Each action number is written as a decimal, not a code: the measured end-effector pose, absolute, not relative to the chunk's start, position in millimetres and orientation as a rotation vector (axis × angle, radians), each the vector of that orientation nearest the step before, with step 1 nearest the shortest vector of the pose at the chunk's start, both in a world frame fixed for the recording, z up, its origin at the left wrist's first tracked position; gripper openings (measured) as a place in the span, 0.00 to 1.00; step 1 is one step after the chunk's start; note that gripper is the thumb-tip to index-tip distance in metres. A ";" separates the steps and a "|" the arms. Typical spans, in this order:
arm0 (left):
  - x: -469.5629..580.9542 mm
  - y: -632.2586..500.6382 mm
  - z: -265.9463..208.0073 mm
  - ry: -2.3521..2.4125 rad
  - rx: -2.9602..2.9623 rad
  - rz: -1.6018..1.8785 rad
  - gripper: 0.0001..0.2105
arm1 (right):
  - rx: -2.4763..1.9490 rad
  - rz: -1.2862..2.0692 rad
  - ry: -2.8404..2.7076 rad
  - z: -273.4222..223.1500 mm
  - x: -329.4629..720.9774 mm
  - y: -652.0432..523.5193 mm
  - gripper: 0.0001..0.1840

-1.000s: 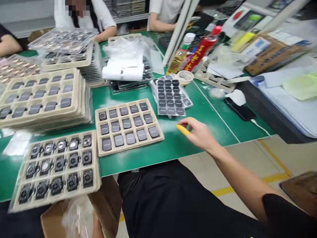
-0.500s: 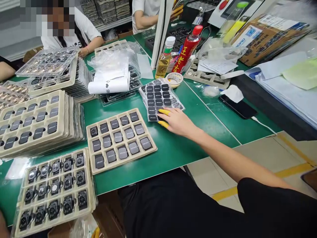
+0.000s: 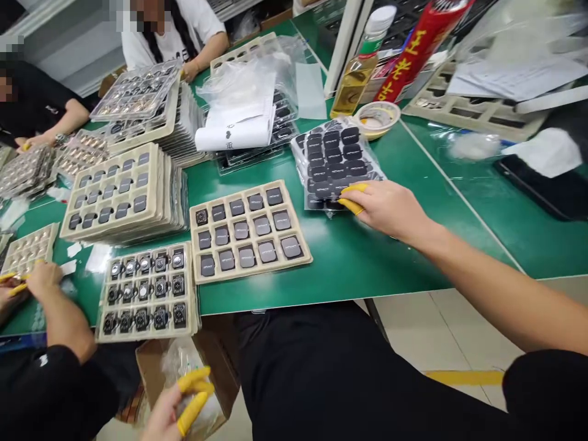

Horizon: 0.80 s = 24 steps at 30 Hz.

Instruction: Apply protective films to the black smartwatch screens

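Observation:
My right hand (image 3: 386, 211), with yellow finger cots, grips the near right corner of a sheet of black labels (image 3: 337, 156) between thumb and fingers. That sheet lies on a small pile of similar sheets in clear plastic. At the bottom, my left hand (image 3: 179, 407), also in yellow finger cots, holds nothing, its thumb apart from its fingers. Beneath it is a cardboard box (image 3: 229, 361) with a clear plastic bag (image 3: 181, 361). Between the hands lie a beige tray of dark square pieces (image 3: 248, 254) and a tray of black watch bodies (image 3: 142, 318).
Stacked trays (image 3: 117, 226) stand at the left. Behind the labels are a tape roll (image 3: 390, 131), a bottle of yellow liquid (image 3: 349, 92) and a red bottle (image 3: 408, 58). A phone (image 3: 528, 184) lies at right. At left, a co-worker's hand (image 3: 43, 278) reaches over another tray.
The view has shifted left and closer to the labels. My right hand now pinches the label sheet's corner instead of lying on the labels. My left hand has come further into view at the bottom.

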State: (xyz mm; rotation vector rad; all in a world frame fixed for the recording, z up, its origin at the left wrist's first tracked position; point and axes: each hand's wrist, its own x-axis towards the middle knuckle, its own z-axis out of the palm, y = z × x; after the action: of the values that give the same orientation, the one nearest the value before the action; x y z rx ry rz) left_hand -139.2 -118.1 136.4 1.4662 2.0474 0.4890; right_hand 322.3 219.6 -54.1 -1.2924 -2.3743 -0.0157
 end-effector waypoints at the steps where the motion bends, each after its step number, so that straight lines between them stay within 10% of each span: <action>1: -142.7 -106.6 128.9 2.033 1.465 0.499 0.18 | -1.296 -0.022 -2.357 -57.8 322.6 219.4 0.18; 14: -124.4 211.4 60.8 2.408 1.751 -0.415 0.20 | -1.176 0.011 -2.165 -56.4 315.3 149.8 0.18; 24: -130.5 223.4 57.3 2.418 1.639 -0.349 0.20 | -1.145 0.128 -1.934 -69.9 315.8 75.5 0.50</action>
State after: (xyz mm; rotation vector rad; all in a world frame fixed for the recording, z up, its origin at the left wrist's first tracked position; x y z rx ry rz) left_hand -130.5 223.4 57.3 1.6389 2.4175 -0.3486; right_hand 315.8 75.5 -69.9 -1.1448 -1.9341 0.1279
